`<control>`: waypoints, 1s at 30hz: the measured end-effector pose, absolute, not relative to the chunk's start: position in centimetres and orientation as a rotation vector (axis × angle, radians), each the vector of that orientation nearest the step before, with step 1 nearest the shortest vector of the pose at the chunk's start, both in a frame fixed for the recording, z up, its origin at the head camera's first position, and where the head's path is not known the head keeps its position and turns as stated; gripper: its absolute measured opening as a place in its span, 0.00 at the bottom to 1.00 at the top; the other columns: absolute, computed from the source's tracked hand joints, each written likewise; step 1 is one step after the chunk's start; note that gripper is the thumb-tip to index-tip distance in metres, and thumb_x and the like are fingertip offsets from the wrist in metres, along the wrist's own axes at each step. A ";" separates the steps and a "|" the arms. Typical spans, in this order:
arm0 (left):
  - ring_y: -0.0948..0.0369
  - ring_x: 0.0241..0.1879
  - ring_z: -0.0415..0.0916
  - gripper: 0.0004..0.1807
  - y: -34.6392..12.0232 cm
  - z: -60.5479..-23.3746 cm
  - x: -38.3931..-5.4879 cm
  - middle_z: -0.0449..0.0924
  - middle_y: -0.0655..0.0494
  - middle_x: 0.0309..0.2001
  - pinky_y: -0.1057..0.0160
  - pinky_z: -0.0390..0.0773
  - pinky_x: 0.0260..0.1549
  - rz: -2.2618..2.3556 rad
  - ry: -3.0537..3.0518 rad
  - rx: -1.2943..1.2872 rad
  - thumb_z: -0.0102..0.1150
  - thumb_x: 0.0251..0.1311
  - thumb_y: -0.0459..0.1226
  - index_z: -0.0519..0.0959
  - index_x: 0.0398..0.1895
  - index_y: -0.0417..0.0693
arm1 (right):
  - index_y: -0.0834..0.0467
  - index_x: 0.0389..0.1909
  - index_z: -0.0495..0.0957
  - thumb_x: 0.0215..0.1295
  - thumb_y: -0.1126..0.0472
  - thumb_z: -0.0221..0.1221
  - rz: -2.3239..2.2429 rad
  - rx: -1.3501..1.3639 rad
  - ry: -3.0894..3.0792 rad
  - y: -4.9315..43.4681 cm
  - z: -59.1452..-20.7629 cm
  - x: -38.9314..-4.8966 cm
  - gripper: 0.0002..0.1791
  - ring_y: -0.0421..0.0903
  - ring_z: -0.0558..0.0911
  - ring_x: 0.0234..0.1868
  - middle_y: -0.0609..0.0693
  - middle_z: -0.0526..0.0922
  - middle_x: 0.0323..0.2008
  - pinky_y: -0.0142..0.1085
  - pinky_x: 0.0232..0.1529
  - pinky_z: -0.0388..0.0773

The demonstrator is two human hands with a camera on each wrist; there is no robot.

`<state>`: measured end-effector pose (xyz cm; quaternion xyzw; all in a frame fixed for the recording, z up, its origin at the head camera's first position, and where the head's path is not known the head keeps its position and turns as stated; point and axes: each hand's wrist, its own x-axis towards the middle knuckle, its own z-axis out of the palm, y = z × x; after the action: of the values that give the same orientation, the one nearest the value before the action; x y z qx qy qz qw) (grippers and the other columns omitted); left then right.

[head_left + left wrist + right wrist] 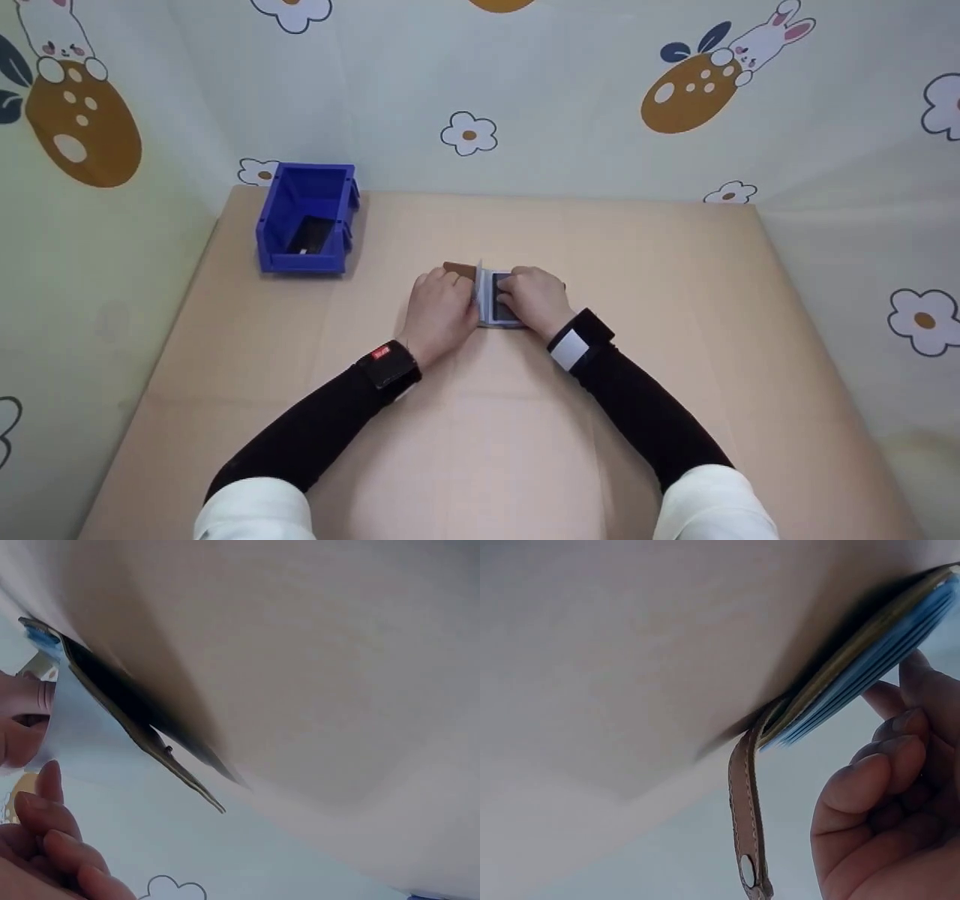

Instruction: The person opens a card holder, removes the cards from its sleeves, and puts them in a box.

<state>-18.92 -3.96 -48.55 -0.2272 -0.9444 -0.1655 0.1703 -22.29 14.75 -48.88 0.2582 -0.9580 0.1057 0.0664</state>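
A card holder (484, 324) lies spread like a book at the middle of the table, with clear sleeves and a brown leather cover (459, 268). At its left side my left hand (441, 309) grips it, the fingers curled. One clear sleeve (97, 739) stands raised beside that hand in the left wrist view. My right hand (536, 300) holds the right side, finger and thumb at a dark card (504, 307) in the sleeve there. In the right wrist view, a brown snap strap (744, 802) hangs from the cover, below the stacked sleeves (862, 667).
A blue plastic bin (304, 262) stands at the back left of the table, and a black flat object (311, 234) lies in it. Light printed cloth (570, 135) closes off the back and both sides. The beige tabletop (517, 435) stretches toward me.
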 end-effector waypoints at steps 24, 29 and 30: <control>0.47 0.25 0.77 0.12 -6.1 -48.7 -20.2 0.76 0.51 0.20 0.47 0.76 0.27 -0.395 -3.084 -0.473 0.55 0.55 0.34 0.74 0.15 0.44 | 0.55 0.25 0.85 0.60 0.59 0.68 0.350 0.797 -2.891 14.8 -48.9 -22.4 0.07 0.51 0.82 0.30 0.53 0.81 0.26 0.46 0.31 0.78; 0.47 0.27 0.77 0.10 -6.0 -48.7 -20.3 0.78 0.50 0.22 0.47 0.76 0.30 -0.361 -3.126 -0.474 0.55 0.55 0.33 0.76 0.17 0.44 | 0.55 0.25 0.85 0.61 0.59 0.67 0.347 0.784 -2.905 14.8 -48.8 -22.4 0.07 0.52 0.82 0.30 0.53 0.81 0.26 0.46 0.31 0.78; 0.47 0.28 0.78 0.10 -6.0 -48.6 -20.3 0.78 0.49 0.23 0.47 0.77 0.30 -0.355 -3.137 -0.468 0.55 0.56 0.33 0.76 0.18 0.44 | 0.55 0.25 0.85 0.61 0.59 0.67 0.346 0.782 -2.910 14.8 -48.8 -22.4 0.07 0.52 0.82 0.30 0.53 0.81 0.26 0.47 0.31 0.78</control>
<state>-20.26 -5.97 -48.63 -0.1467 -0.9826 -0.1111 -0.0249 -22.39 14.77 -48.79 0.2574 -0.9580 0.1138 0.0545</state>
